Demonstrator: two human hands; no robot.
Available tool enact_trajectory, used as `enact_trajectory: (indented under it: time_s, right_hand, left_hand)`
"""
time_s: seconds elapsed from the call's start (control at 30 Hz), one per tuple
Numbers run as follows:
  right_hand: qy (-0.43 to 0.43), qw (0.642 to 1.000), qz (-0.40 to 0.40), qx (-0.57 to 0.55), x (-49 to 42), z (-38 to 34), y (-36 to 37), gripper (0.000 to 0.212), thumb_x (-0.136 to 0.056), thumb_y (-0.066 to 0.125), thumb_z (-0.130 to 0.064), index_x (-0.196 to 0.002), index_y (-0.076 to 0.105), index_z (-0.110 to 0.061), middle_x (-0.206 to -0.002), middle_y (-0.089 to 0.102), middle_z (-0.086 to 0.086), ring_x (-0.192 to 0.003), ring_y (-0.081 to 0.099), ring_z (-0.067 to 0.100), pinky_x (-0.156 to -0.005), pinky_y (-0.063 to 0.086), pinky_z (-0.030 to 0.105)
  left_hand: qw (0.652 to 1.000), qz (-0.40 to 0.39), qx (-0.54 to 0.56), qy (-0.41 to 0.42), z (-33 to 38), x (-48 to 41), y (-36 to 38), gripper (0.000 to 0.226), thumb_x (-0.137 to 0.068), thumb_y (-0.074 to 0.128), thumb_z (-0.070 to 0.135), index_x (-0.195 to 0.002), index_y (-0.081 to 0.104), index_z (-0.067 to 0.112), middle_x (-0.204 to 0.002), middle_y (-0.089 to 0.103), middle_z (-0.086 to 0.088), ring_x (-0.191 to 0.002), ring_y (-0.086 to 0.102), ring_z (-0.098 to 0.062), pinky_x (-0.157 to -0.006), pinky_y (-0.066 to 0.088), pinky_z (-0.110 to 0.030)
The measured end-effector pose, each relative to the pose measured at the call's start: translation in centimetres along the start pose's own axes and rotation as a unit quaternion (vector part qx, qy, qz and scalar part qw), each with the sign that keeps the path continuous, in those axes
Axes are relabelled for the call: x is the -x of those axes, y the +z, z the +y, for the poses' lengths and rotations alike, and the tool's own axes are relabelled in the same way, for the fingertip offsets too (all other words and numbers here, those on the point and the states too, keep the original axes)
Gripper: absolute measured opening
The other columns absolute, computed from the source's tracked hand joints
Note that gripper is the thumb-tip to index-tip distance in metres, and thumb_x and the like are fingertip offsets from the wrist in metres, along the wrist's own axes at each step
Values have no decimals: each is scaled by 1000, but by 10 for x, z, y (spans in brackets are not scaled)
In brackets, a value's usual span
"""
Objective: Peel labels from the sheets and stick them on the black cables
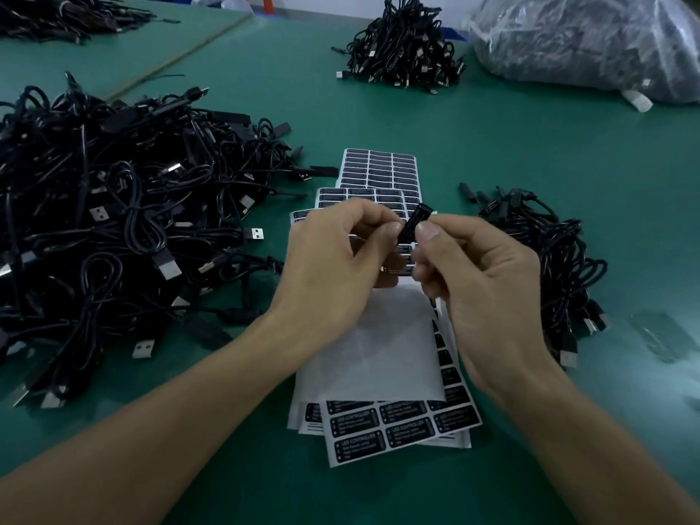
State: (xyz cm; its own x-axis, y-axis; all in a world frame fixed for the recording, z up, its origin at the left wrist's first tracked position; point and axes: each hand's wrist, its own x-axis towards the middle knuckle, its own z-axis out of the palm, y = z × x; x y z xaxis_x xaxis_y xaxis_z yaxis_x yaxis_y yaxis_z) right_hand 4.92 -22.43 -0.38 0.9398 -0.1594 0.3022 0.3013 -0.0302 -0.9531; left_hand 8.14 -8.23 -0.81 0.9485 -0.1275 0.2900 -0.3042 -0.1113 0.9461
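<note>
Both hands meet above the label sheets (401, 422) at the middle of the green table (492, 153). My left hand (333, 259) and my right hand (477, 274) each pinch a small black label (414, 223) between thumb and fingertips, holding it in the air between them. Under the hands lie several overlapping sheets of black labels, one printed "LED CONTROLLER", and a blank white backing sheet (378, 342). A large heap of black cables (113, 221) with USB plugs lies to the left. A smaller bundle of black cables (549, 255) lies to the right.
Another pile of black cables (405, 47) sits at the back centre. A clear plastic bag (583, 39) full of cables lies at the back right. More cables (57, 17) lie at the far left on a second table.
</note>
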Motion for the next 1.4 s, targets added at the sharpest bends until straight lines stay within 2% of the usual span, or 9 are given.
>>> enact_trajectory:
  time_s: [0.13, 0.23, 0.33, 0.5, 0.63, 0.77, 0.97, 1.13, 1.4]
  right_hand:
    - [24, 999, 1, -34, -1, 1, 0, 19, -94, 65, -11, -86, 76, -25, -75, 69, -3, -70, 61, 10, -63, 50, 22]
    - [49, 997, 14, -61, -2, 3, 0, 22, -94, 66, -11, -84, 77, -26, -72, 67, -3, -69, 60, 9, -65, 50, 21]
    - [65, 994, 17, -88, -3, 4, 1, 26, -94, 65, -10, -78, 77, -27, -71, 67, -4, -68, 60, 8, -66, 50, 20]
    - [87, 990, 4, -112, -4, 2, 0, 8, -80, 71, -26, -80, 79, -25, -72, 68, 0, -69, 61, 10, -66, 50, 19]
    - [83, 992, 26, -86, -4, 4, -1, 20, -91, 68, -11, -79, 79, -23, -73, 70, 3, -72, 64, 13, -68, 52, 22]
    - [72, 995, 60, -37, -4, 6, 1, 20, -92, 70, -13, -78, 79, -24, -69, 68, -2, -66, 59, 9, -63, 48, 22]
    - [56, 997, 46, -28, -3, 5, 2, 15, -91, 70, -12, -82, 79, -21, -66, 69, -4, -61, 59, 4, -62, 49, 16]
    - [45, 997, 50, -25, -3, 7, 1, 18, -91, 72, -13, -79, 80, -24, -65, 68, -5, -61, 59, 5, -61, 49, 17]
    - [8, 999, 48, 4, -2, 8, 2, 19, -91, 71, -12, -82, 78, -27, -66, 70, -6, -62, 62, 3, -61, 51, 16]
  left_hand:
    - [1000, -13, 22, -11, 3, 1, 0, 15, -94, 68, 6, -89, 72, 19, -77, 75, 0, -70, 75, -14, -63, 61, -26]
    - [994, -43, 73, -66, 6, 2, 0, 15, -90, 72, 2, -89, 73, 16, -77, 77, -4, -73, 76, -18, -66, 62, -28]
    - [981, -78, 128, -124, 8, 0, -1, 17, -87, 72, -4, -100, 74, 7, -86, 78, -11, -79, 76, -20, -72, 62, -28]
    - [975, -118, 125, -143, 11, -3, -5, 20, -89, 69, -5, -107, 74, 3, -93, 77, -13, -81, 74, -15, -74, 60, -22]
    - [974, -85, 142, -156, 11, -1, -2, 22, -94, 62, -6, -102, 75, 11, -85, 77, -8, -75, 73, -14, -73, 61, -22]
    - [972, -65, 163, -156, 11, 0, 3, 28, -96, 58, -6, -99, 76, 16, -96, 77, -14, -90, 75, -22, -85, 61, -31]
    - [966, -58, 198, -153, 12, 1, 3, 40, -94, 60, -8, -81, 81, 22, -92, 78, -11, -88, 76, -21, -77, 60, -23]
    - [958, -72, 224, -166, 9, 0, 1, 26, -91, 63, -8, -96, 76, 14, -96, 77, -12, -93, 75, -24, -83, 60, -28]
    - [955, -78, 229, -172, 8, -1, -1, 25, -90, 63, -9, -103, 75, 8, -104, 75, -19, -95, 74, -28, -87, 60, -32]
